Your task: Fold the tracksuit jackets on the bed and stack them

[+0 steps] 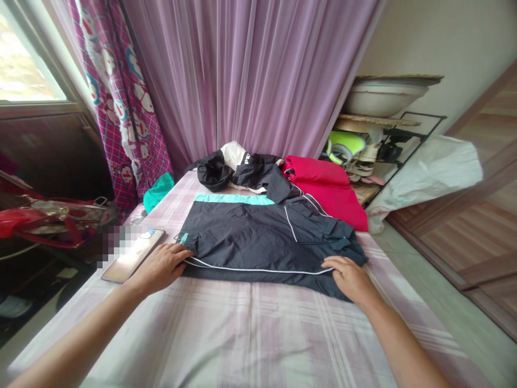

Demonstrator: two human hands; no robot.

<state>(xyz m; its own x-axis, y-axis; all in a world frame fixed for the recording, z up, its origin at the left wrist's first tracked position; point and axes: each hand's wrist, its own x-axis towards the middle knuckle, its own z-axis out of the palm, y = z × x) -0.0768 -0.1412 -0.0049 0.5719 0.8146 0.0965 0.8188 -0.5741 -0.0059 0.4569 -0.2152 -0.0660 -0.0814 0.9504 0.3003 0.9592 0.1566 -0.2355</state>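
A dark navy jacket point(250, 237) with white piping and a mint-green band lies flattened on the checked bedsheet. At its near left corner, my left hand point(167, 264) is closed on the edge, fingers on top by the end of the piping. My right hand point(349, 274) pinches the near right part of the jacket, where the white piping ends under the fingers. The upper part of the jacket, with a black-and-white section and printed letters, is bunched at the far side. Fabric beneath both hands is hidden.
A folded red cloth point(323, 183) lies at the far right of the bed. To the left rests a phone point(135, 256), near my left hand. Purple curtains point(242, 75) hang behind. A rack with shoes and a white basin point(383, 97) stands at right, beside a white bag point(436, 167).
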